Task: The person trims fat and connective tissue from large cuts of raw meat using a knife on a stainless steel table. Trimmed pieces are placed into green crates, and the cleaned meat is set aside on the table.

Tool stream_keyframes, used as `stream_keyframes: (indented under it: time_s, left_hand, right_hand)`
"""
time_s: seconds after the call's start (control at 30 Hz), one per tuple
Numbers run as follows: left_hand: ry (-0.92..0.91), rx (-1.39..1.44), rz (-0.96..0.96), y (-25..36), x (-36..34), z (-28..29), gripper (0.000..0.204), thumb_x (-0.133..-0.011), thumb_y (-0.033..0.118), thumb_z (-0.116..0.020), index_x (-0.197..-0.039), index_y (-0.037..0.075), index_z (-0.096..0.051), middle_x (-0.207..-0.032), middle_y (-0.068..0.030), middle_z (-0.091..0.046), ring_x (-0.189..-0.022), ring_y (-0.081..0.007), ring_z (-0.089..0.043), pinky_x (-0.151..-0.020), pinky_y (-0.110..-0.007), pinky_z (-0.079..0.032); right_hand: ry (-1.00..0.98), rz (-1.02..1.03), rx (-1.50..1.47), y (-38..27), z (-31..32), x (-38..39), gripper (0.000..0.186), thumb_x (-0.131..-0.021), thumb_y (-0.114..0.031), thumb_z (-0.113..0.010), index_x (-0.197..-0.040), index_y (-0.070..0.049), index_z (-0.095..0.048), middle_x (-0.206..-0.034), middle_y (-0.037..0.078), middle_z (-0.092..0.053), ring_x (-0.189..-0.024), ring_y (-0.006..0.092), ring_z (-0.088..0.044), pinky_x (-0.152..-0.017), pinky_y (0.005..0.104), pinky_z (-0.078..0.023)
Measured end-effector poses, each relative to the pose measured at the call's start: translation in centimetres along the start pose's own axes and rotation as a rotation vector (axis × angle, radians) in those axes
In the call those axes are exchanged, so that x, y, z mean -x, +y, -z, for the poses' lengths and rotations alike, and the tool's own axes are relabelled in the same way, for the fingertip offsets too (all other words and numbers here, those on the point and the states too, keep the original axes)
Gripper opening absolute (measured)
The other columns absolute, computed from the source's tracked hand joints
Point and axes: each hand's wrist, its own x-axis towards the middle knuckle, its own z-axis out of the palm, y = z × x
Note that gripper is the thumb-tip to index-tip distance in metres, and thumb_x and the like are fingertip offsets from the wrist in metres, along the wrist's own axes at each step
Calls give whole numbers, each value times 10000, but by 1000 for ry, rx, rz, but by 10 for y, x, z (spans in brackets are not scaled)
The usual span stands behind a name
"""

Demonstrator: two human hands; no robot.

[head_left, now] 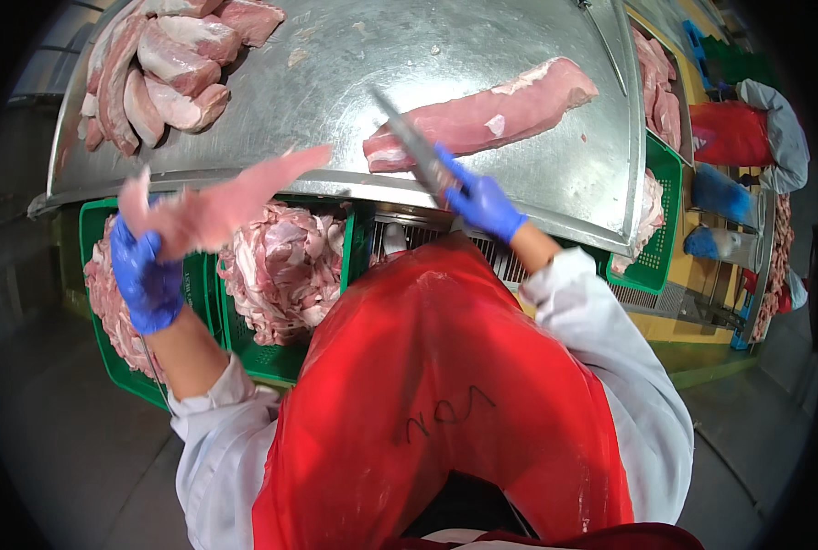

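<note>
My left hand (148,282), in a blue glove, is closed on one end of a ragged, flat piece of meat (235,203). The piece stretches to the right above green crates of meat scraps (285,266). My right hand (487,205), also gloved, grips a knife (407,136), its blade pointing up and left over the metal table (354,55). Beyond the blade lies a long pink loin of meat (510,108), its left end partly covered by the knife. Several cut loins (175,60) are heaped at the table's far left.
One green crate (95,302) stands at the left below the table edge, another (673,206) at the right corner. A thin metal rod (606,46) lies near the table's right side. Farther right, a co-worker in a red apron (734,133) and blue gloves (722,192) stands by more meat.
</note>
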Motion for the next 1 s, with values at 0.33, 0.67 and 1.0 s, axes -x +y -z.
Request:
stream_keyframes:
  time_s: [0.33,0.67,1.0]
  left_hand:
    - [221,-507,669,-136,120,102,221,-901,134,-642,-1083,11,-665,-867,24,-643,-649,-64,-519,-559,-236,-417]
    - [221,-1150,30,-145,52,34,350,-842,247,-741,-1054,8,-598,-803,-136,-629,-714,-254,-630,-672,-370,-512]
    - [-116,-845,-357,-193,-22,-176,323,-819,269,-728,-1020,33,-641,-903,-162,-660,-758,-342,-663,-711,-437,-542]
  right_hand:
    - [-193,-207,-66,10,38,21,700,-928,-164,-537,-1568,-253,-269,-913,250,-685,-755,269,-699,-756,407,-545]
    - [-24,-124,85,5,-22,-2,648,-1001,-281,-491,-1577,-209,-203,-740,268,-648,-650,388,-666,-692,451,-524]
    - [29,-310,-265,3,43,151,691,-974,-164,-533,-1587,-216,-218,-655,34,-636,-498,90,-559,-521,250,-507]
